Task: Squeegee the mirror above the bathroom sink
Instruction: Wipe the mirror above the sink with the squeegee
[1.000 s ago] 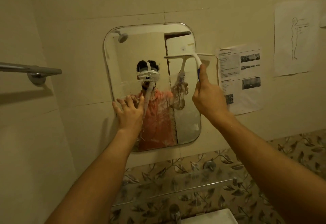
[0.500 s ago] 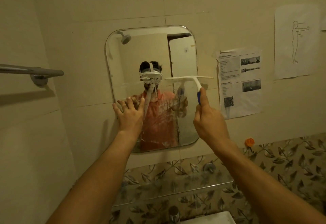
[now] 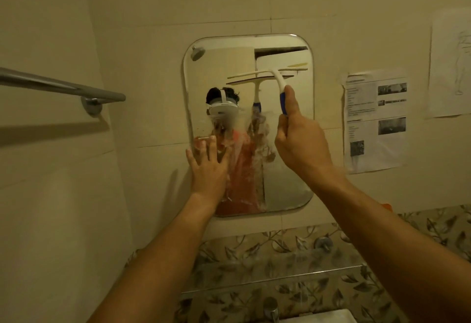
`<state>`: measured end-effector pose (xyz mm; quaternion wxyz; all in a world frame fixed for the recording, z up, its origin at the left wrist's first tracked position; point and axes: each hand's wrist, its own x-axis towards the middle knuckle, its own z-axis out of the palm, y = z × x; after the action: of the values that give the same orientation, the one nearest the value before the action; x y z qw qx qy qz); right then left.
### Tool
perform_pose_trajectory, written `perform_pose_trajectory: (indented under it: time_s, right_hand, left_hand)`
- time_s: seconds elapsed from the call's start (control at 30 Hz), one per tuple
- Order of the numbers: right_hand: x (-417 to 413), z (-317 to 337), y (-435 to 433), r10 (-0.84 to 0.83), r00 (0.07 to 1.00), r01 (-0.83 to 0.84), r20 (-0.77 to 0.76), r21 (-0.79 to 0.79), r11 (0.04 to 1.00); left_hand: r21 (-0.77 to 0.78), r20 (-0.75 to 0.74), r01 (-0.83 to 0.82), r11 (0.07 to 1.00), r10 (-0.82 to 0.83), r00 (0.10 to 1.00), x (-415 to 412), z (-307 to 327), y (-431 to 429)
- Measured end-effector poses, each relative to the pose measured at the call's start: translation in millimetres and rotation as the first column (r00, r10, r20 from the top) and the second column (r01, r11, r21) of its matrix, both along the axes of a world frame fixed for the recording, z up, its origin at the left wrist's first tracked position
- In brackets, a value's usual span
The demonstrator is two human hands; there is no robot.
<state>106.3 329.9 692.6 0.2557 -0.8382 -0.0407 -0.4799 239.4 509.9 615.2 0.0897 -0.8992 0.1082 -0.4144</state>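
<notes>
A rounded rectangular mirror [image 3: 288, 177] hangs on the tiled wall, its lower half streaked with white foam. My right hand [image 3: 300, 142] grips the blue-and-white handle of a squeegee [image 3: 277, 78], thumb stretched up along it. The white blade lies across the mirror's upper right part, slightly tilted. My left hand [image 3: 207, 167] presses flat on the mirror's lower left edge with fingers spread. Whether the blade touches the glass is hard to tell.
A metal towel bar [image 3: 61, 87] juts from the left wall. Printed paper sheets [image 3: 374, 119] are stuck to the wall right of the mirror. Below, a glass shelf [image 3: 280, 271] fronts leaf-patterned tiles, with a tap [image 3: 271, 308] and sink corner [image 3: 328, 316] at the bottom.
The squeegee had come down to mid-mirror half a second ago; now it sits higher and further left, near the top. My left hand stays on the mirror's left edge.
</notes>
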Motion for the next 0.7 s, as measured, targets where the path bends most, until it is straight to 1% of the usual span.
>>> perform_pose_trajectory:
  time_s: [0.07, 0.17, 0.27, 0.4, 0.5, 0.6, 0.7]
  right_hand:
    - [4.4, 1.2, 18.4, -0.002, 1.0, 0.002, -0.011, -0.022, 1.0]
    - [13.9, 2.0, 49.4, 0.011, 1.0, -0.011, -0.003, -0.035, 0.999]
    - [24.9, 3.5, 78.3, 0.038, 0.999, -0.038, 0.006, -0.047, 0.998]
    - [37.0, 11.4, 107.3, 0.038, 0.998, -0.034, 0.044, -0.07, 0.997]
    - [46.0, 15.0, 122.0, 0.053, 0.996, -0.049, 0.074, -0.064, 0.997]
    - [53.3, 16.6, 130.9, 0.045, 0.996, -0.04, 0.078, -0.069, 0.997]
    - [59.9, 15.7, 133.8, 0.025, 0.998, -0.021, 0.061, -0.071, 0.997]
  left_hand:
    - [0.008, 0.025, 0.05, 0.999, -0.051, 0.998, -1.9, -10.3, 10.2]
    - [0.031, 0.09, 0.173, 0.984, -0.176, 0.98, -3.0, -29.6, 22.7]
    - [0.051, 0.081, 0.218, 0.975, -0.221, 0.972, -7.0, -46.7, 24.5]
    - [0.106, -0.007, 0.191, 0.976, -0.192, 0.981, -9.3, -68.5, 24.3]
    - [0.084, -0.027, 0.16, 0.984, -0.158, 0.987, -5.6, -80.0, 23.9]
    - [0.128, -0.041, 0.087, 0.988, -0.082, 0.996, -2.9, -88.3, 22.3]
    - [0.126, -0.067, 0.075, 0.989, -0.067, 0.996, -0.8, -91.0, 21.3]
